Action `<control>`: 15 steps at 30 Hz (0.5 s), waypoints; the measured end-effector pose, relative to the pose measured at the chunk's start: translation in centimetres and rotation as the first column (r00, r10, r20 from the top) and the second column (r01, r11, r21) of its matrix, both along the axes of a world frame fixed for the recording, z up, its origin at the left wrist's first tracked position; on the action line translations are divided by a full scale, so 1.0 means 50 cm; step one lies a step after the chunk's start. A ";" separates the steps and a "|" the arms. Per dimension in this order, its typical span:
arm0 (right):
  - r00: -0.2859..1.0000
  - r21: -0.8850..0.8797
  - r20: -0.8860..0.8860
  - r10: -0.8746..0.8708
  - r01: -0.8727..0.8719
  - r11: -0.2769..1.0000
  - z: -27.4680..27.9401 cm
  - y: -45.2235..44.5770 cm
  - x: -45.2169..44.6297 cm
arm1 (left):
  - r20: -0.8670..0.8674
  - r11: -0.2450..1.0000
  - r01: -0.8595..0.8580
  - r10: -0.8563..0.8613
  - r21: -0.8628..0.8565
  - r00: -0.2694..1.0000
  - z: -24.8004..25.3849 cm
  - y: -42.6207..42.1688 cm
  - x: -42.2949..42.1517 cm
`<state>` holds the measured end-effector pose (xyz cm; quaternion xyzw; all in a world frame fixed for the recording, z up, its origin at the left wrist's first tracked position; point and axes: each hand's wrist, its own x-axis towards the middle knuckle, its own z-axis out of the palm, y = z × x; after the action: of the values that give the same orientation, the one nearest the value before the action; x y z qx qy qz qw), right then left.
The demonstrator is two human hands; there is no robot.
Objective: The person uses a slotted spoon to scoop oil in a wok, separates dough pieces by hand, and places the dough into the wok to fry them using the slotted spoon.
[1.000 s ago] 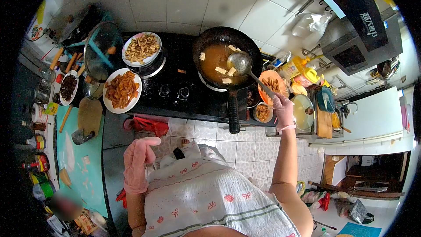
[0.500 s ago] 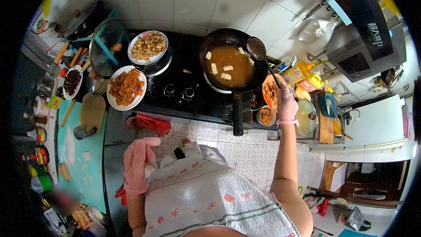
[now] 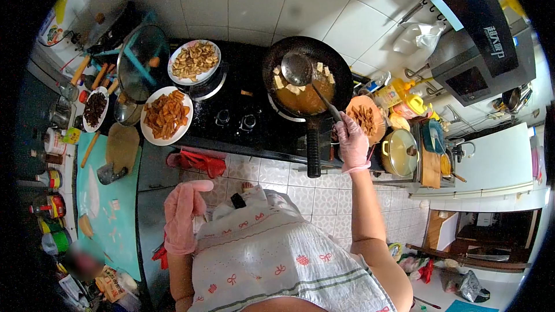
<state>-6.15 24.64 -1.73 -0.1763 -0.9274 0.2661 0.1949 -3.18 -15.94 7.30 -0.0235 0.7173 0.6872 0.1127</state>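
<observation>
My right hand (image 3: 353, 143), in a clear pinkish glove, is closed round the handle of a slotted ladle (image 3: 298, 69). The ladle's bowl hangs over the left part of a black wok (image 3: 342, 69). Brown oil fills the wok's bottom, with several pale tofu pieces (image 3: 292, 89) near the ladle. The wok's black handle (image 3: 313, 150) points towards me, untouched. My gloved left hand (image 3: 184, 214) hangs in front of the apron (image 3: 260, 254), its index finger stretched out and the other fingers curled, holding nothing.
Left of the wok are a plate of mushroom slices (image 3: 195, 62) and a plate of orange-brown pieces (image 3: 167, 117). An orange plate (image 3: 376, 133), a lidded pot (image 3: 400, 153) and oil bottles (image 3: 394, 92) stand right of it. A teal mat (image 3: 107, 225) lies at far left.
The ladle has swung from the wok's right side to its left, and my right hand has shifted left with it. The tofu pieces have moved in the oil. My left hand stays put.
</observation>
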 end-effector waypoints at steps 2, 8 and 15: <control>0.999 -0.005 0.037 -0.011 0.011 1.000 -0.010 -0.003 -0.004 | 0.011 1.000 -0.002 0.002 0.017 1.000 -0.007 -0.004 0.001; 0.997 0.018 0.076 0.002 -0.004 1.000 0.005 -0.017 -0.005 | 0.011 0.999 -0.020 0.019 0.034 1.000 -0.021 -0.012 0.007; 0.998 -0.091 0.063 0.013 -0.008 0.996 0.010 -0.018 -0.003 | 0.059 0.997 -0.050 0.047 0.062 0.997 -0.015 -0.008 0.010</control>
<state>-6.29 23.76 -1.23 -0.1884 -0.9211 0.3030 0.1556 -2.68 -16.32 6.54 -0.0573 0.6907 0.7112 0.1174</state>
